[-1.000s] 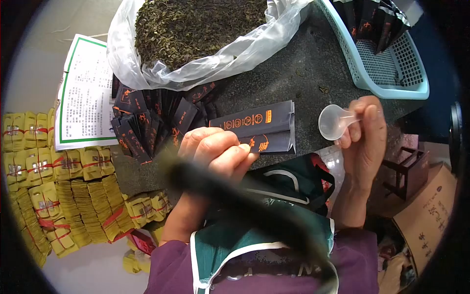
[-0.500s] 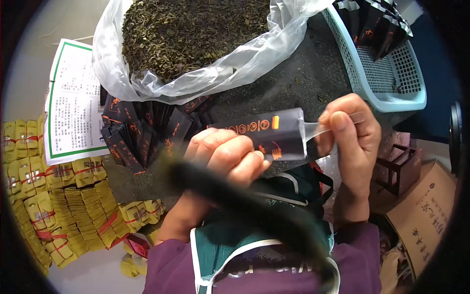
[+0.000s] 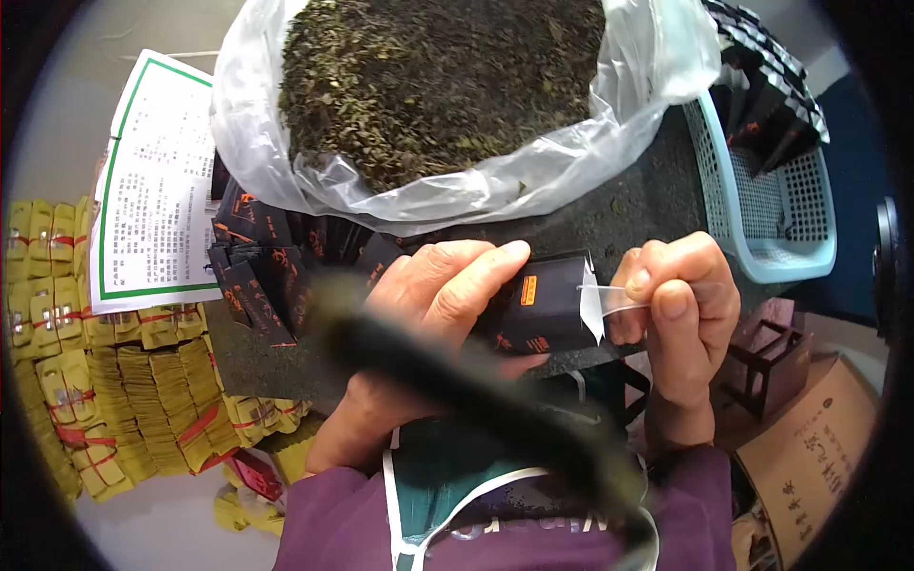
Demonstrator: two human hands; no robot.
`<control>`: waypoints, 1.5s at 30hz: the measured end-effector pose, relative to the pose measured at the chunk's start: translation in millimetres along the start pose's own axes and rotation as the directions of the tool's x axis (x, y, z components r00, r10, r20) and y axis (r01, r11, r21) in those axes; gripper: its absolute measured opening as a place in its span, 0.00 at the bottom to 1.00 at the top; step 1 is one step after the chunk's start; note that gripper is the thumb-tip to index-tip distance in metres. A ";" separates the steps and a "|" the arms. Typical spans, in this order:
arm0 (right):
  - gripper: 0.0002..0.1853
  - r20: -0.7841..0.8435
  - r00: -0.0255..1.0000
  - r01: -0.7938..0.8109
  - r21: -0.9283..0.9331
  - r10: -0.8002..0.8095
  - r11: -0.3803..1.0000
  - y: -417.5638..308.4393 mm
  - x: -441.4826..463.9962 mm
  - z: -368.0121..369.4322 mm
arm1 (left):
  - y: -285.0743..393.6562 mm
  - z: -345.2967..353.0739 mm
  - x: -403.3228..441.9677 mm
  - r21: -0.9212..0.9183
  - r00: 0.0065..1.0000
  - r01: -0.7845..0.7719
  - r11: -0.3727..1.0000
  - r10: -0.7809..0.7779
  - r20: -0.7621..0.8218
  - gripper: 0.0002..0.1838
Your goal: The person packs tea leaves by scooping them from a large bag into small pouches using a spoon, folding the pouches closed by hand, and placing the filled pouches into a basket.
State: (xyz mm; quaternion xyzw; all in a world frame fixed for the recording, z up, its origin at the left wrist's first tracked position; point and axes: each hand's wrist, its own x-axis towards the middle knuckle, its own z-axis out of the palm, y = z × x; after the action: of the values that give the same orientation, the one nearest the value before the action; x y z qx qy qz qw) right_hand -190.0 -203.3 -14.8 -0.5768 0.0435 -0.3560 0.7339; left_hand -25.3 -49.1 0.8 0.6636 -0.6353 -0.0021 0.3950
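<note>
My left hand [image 3: 440, 290] is wrapped round a small black tea packet [image 3: 557, 314] with orange print, its thumb side lying across the top face. The packet lies nearly level, with its open white-lined end pointing right. My right hand [image 3: 687, 319] pinches a thin, clear plastic piece [image 3: 619, 297] between thumb and fingers. That piece reaches into the packet's open end; how far in is hidden. Beyond both hands, a large clear plastic bag [image 3: 466, 195] stands open, full of dark dried tea leaves [image 3: 438, 90]. A blurred dark bar [image 3: 466, 390] crosses the near view.
Flat black packets [image 3: 262, 271] are heaped left of my left hand. A printed sheet [image 3: 157, 190] with a green border lies beyond them. At right, a light blue basket [image 3: 785, 266] holds several black packets. Yellow bundles [image 3: 152, 400] stack at left; a cardboard box [image 3: 809, 457] stands lower right.
My left hand has shifted its grip, its fingers now across the packet's top. The packet's open end gapes wider. The view has shifted, with the bag and basket appearing lower and farther right.
</note>
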 end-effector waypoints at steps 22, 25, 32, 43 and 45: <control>0.08 0.218 0.969 -0.131 0.054 0.116 0.990 -9.3 74.7 61.4 | -34.6 -27.3 -12.4 -0.316 0.962 0.052 0.947 -0.133 -0.240 0.33; 0.08 0.279 0.954 -0.068 -0.152 0.109 0.986 -16.3 82.1 63.9 | -38.7 -28.4 -11.7 -0.330 0.956 0.074 0.941 -0.161 -0.246 0.32; 0.09 0.282 0.955 -0.059 -0.141 0.097 0.988 -13.9 91.6 63.2 | -35.8 -33.8 -6.1 -0.307 0.947 0.159 0.938 -0.233 -0.222 0.33; 0.17 0.209 0.978 -0.015 0.165 -0.020 0.986 7.6 100.9 35.5 | -37.5 -41.2 1.6 -0.218 0.952 0.108 0.970 -0.164 -0.259 0.28; 0.17 0.126 0.992 -0.028 0.227 -0.001 0.974 13.9 102.6 29.0 | -38.4 -39.0 4.0 -0.217 0.952 0.111 0.970 -0.166 -0.256 0.28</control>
State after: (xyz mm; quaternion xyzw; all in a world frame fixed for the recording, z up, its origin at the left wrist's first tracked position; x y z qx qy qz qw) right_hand -93.5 -237.2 18.2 -0.5097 -0.0399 -0.3166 0.7990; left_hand 27.4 -36.7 9.5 0.6575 -0.5230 -0.0026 0.5424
